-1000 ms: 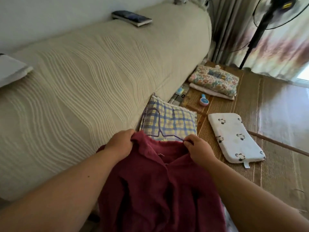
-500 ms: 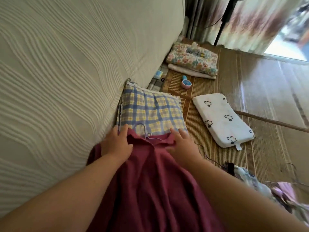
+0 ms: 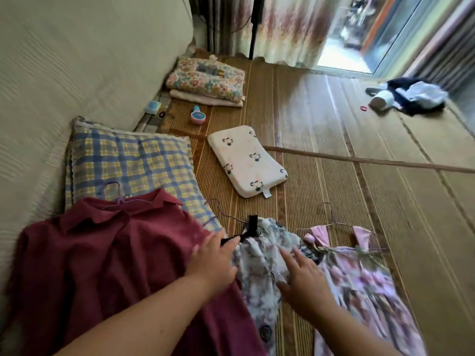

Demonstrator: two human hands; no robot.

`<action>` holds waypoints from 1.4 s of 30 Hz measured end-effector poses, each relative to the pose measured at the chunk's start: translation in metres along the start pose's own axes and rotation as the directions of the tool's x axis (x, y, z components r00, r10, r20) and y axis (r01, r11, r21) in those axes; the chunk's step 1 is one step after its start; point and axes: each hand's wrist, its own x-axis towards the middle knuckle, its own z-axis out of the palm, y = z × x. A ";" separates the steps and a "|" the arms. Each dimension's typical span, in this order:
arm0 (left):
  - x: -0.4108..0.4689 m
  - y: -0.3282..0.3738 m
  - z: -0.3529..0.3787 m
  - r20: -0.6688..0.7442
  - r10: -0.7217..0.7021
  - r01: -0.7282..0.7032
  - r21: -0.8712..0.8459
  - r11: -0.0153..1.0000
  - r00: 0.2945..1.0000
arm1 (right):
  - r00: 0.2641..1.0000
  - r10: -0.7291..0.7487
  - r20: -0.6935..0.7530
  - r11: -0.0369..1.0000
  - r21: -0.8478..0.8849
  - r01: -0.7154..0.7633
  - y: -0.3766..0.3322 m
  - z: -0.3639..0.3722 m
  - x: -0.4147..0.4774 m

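The left hand (image 3: 213,259) and right hand (image 3: 304,277), both spread flat, rest on the white grey-flowered garment (image 3: 259,255). It lies on the woven straw mat (image 3: 334,176), between a maroon collared shirt (image 3: 102,253) and a pink floral dress (image 3: 359,278). Taking it up seems to be the step in hand, which next calls for closing the fingers near its top.

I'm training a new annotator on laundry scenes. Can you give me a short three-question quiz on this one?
1. True or false: the maroon shirt overlaps the checked pillow.
2. The right hand is spread over: A the maroon shirt, B the grey-floral garment, C the pink dress?
3. How many garments lie side by side in the foreground?
Key: 1 true. 2 B. 3 three: maroon shirt, grey-floral garment, pink dress.
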 end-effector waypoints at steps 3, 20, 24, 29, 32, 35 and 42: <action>0.010 0.067 0.042 0.075 -0.010 0.008 0.029 1.000 0.997 | 0.999 0.034 -0.011 0.999 0.034 -0.034 0.080 -0.004 -0.009; 0.121 0.241 0.236 0.233 0.049 -0.077 0.112 0.991 0.971 | 0.984 0.140 0.110 0.990 -0.011 -0.140 0.312 0.101 0.070; 0.159 0.253 0.276 0.316 0.139 -0.232 0.278 0.932 0.939 | 0.943 0.283 0.177 0.959 -0.055 -0.278 0.350 0.132 0.094; 0.200 0.279 0.305 0.361 0.168 -0.303 0.356 0.884 0.917 | 0.903 0.398 0.160 0.913 0.023 -0.407 0.415 0.155 0.087; 0.218 0.318 0.318 0.380 0.234 -0.373 0.349 0.859 0.895 | 0.879 0.462 0.117 0.881 0.049 -0.470 0.454 0.149 0.075; 0.230 0.367 0.333 0.371 0.307 -0.431 0.319 0.844 0.876 | 0.860 0.499 0.111 0.863 0.022 -0.504 0.502 0.132 0.067; 0.247 0.456 0.364 0.394 0.397 -0.491 0.174 0.854 0.829 | 0.799 0.584 0.145 0.811 -0.047 -0.584 0.589 0.090 0.061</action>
